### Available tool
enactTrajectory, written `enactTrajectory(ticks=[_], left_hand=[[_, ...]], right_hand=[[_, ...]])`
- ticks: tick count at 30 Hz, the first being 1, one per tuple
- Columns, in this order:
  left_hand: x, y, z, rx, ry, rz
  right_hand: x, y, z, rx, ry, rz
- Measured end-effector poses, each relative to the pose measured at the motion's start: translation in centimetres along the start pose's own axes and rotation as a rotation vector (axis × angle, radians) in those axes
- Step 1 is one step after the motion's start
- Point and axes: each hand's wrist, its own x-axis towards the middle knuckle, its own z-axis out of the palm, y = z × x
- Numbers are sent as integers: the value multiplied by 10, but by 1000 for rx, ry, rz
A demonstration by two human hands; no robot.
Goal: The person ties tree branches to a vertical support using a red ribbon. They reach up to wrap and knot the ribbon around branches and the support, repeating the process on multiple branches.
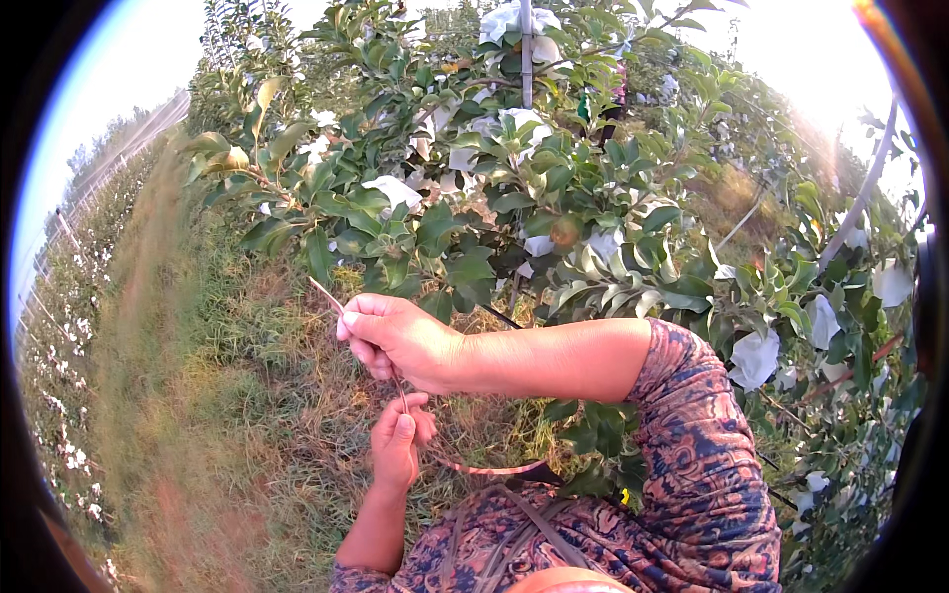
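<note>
My right hand (400, 341) is closed around a thin, pale strip (326, 295), perhaps a cord or tie. One end sticks out past the thumb to the upper left. Below it, my left hand (399, 442) pinches a thin reddish-brown length (401, 393) that runs down from the right fist. It looks like the same strip, but the part inside the fist is hidden. Both hands are over the grass, in front of a leafy fruit tree (460, 274). Brownish straps (530, 519) lie across my patterned shirt, and a curved pinkish band (489, 470) shows at the waist.
White bags (393, 191) hang among the branches, with more bags (755, 359) low on the right. A grey post (526, 55) rises through the tree, and a slanted pole (860, 200) stands at right. Behind the foliage is a partly hidden person (617, 96). A grass lane (163, 356) runs along the left.
</note>
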Motion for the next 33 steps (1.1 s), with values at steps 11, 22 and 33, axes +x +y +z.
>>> enactTrajectory(ticks=[11, 22, 33], left_hand=[[6, 38, -36, 501, 164, 186], [55, 149, -15, 1079, 157, 816], [53, 204, 22, 1403, -190, 1219]], right_hand=[[-8, -189, -177, -474, 834, -683], [-91, -313, -323, -2275, 1648, -311], [-111, -313, -309, -2275, 1493, -64]])
